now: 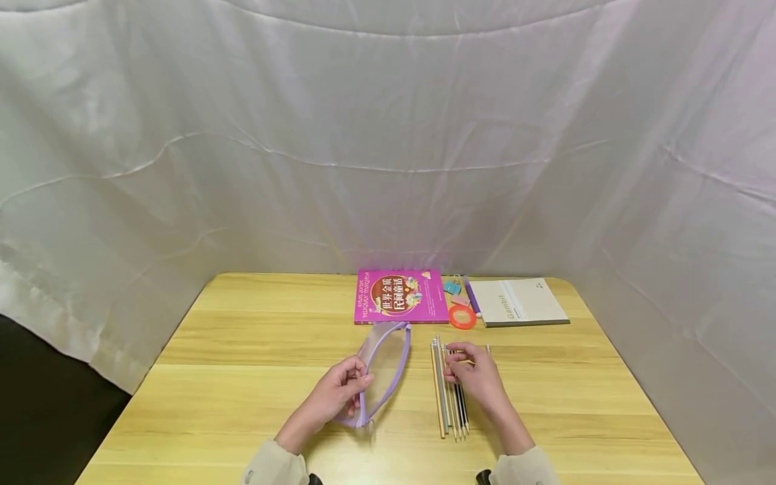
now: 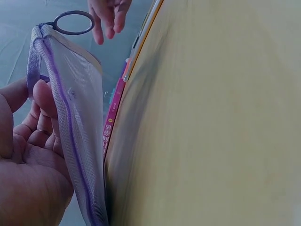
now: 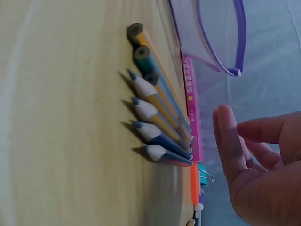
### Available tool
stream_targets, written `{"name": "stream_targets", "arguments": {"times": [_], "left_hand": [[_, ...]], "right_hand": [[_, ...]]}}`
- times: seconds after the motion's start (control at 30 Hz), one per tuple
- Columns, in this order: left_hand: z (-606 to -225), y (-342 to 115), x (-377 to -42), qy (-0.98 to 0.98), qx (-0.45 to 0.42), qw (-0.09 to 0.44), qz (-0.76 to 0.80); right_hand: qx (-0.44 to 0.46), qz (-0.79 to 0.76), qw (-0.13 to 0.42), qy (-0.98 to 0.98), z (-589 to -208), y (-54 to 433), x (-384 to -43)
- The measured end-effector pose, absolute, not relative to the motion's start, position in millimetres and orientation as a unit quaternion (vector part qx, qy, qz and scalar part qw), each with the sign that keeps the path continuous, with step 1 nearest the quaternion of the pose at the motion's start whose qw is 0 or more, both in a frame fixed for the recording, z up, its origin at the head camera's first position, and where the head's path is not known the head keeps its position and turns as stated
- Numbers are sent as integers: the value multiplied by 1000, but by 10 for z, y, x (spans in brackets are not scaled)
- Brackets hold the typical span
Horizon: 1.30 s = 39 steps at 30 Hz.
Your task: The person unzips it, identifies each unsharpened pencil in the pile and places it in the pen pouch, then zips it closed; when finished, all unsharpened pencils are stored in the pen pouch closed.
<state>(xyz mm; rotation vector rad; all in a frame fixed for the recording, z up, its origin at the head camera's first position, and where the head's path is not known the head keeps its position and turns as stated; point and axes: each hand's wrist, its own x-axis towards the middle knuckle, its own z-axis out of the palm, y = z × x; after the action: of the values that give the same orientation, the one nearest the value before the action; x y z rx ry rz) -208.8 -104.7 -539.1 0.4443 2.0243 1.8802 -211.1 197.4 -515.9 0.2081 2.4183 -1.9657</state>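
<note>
My left hand [image 1: 339, 389] grips the edge of a mesh zip pouch [image 1: 383, 357] with purple trim, thumb on one side and fingers behind. The pouch's mouth gapes, and a ring [image 2: 74, 22] hangs at one end in the left wrist view. Over a row of several pencils [image 1: 441, 397] is my right hand [image 1: 475, 377], its fingers loosely bent and holding nothing. The right wrist view shows the pencils [image 3: 153, 110] lying on the table, some sharpened and some with flat blunt ends, apart from the right hand [image 3: 263, 160].
Behind the pouch lies a pink book [image 1: 400, 296]. To its right are an orange tape roll [image 1: 462, 317], a teal binder clip [image 1: 451, 287], a pink block [image 1: 461, 300], a purple pen [image 1: 471, 296] and a pale notebook [image 1: 527, 303]. Grey curtains [image 1: 388, 135] surround the wooden table [image 1: 242, 377].
</note>
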Motion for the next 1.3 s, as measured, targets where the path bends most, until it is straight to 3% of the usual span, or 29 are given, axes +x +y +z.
{"name": "stream_targets", "arguments": {"times": [1.3], "left_hand": [[-5460,-1052,-2079,703,155,171,673]], "right_hand": [[14,-456,20,890,-5301,2009,-2160]]}}
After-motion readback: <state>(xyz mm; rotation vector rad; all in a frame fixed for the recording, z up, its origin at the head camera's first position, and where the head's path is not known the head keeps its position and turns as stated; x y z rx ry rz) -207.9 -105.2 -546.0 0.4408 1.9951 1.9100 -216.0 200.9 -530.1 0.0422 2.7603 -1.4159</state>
